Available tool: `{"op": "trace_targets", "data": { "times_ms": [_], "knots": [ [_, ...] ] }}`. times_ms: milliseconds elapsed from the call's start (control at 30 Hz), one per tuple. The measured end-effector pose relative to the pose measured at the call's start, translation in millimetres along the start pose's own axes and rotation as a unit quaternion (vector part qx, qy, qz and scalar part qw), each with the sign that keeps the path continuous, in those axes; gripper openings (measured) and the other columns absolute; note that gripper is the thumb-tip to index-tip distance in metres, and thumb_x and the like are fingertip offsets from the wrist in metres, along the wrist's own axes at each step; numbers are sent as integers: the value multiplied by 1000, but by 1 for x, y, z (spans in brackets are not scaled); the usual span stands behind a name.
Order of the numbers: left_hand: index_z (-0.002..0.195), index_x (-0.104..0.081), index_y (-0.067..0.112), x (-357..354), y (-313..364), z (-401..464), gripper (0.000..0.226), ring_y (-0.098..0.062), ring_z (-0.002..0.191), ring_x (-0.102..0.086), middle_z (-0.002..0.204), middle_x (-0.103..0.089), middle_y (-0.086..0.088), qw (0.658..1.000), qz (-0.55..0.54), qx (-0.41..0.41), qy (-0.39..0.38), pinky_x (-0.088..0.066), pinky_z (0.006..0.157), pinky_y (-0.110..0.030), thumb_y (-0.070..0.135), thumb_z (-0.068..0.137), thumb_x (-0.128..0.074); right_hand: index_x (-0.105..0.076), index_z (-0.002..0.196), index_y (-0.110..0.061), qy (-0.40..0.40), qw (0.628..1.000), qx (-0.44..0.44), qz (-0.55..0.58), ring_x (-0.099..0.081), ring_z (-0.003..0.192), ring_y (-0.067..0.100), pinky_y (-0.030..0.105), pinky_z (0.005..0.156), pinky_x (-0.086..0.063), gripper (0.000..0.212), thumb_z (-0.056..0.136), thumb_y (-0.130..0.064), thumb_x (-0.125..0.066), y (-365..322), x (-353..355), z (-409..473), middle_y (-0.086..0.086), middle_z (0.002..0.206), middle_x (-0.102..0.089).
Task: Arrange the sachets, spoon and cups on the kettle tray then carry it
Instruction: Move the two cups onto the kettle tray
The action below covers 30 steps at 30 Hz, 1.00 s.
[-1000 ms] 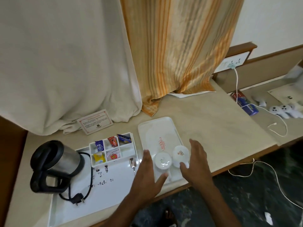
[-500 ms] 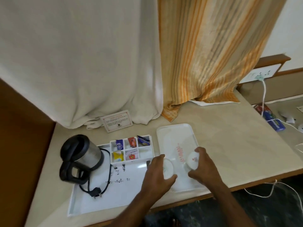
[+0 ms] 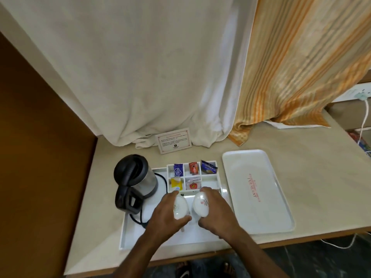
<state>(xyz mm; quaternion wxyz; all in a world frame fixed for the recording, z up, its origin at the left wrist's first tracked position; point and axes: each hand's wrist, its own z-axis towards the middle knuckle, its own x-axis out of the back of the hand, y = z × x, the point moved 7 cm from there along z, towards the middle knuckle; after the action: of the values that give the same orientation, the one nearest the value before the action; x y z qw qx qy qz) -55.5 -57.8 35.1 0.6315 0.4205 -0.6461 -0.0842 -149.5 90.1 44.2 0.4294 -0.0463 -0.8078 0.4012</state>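
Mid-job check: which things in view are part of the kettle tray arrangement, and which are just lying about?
Job:
kettle tray
kettle
sachets
left cup in left hand
right cup in right hand

Lying about:
empty serving tray
notice card
curtains
white cable

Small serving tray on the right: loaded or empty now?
Empty. The small serving tray shows only its red logo; both cups are in the hands, over the kettle tray.
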Motion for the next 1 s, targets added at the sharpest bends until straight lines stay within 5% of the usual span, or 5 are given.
{"op": "trace_targets", "data": {
  "times_ms": [267,433,600,767,1000],
  "knots": [
    [143,-32,23,-14,-4,0,97,-12,126,-43,144,-42,4,999,-10,4,-33,-41,102,-32,63,66,-75,-29,133,-41,-22,998,-8,-53,-47,118,11,19,87,-38,92,58,-27,-81,5,-12,1,-10,137,-46],
    [152,5,31,0,1,-7,129,-4,143,-1,159,11,14,998,36,-26,-44,-20,113,-31,76,59,-71,-6,147,-34,-15,992,-46,-120,-32,139,25,40,111,-32,115,59,-26,-81,-2,9,-9,0,153,-28],
    [121,-61,10,53,-21,-54,43,-27,100,-66,119,-65,-8,977,148,-106,115,-55,77,-35,37,90,-48,-36,137,-26,134,986,-94,-23,-50,120,19,31,98,-42,68,78,-20,-68,19,60,-18,-2,135,-49],
    [66,-60,7,82,-79,-65,26,-32,42,-57,59,-58,-11,954,270,1,128,-45,38,-33,15,77,-38,-55,100,-16,77,980,-172,-59,-54,81,11,24,78,-48,7,93,-16,-53,49,44,7,3,101,-64],
    [93,-56,11,79,-161,-31,7,-37,78,-61,87,-60,-11,953,32,250,168,-43,64,-37,14,93,-50,-53,90,-18,115,971,-190,-83,-55,75,12,23,68,-44,12,89,-21,-64,48,27,29,2,93,-66]
  ]
}}
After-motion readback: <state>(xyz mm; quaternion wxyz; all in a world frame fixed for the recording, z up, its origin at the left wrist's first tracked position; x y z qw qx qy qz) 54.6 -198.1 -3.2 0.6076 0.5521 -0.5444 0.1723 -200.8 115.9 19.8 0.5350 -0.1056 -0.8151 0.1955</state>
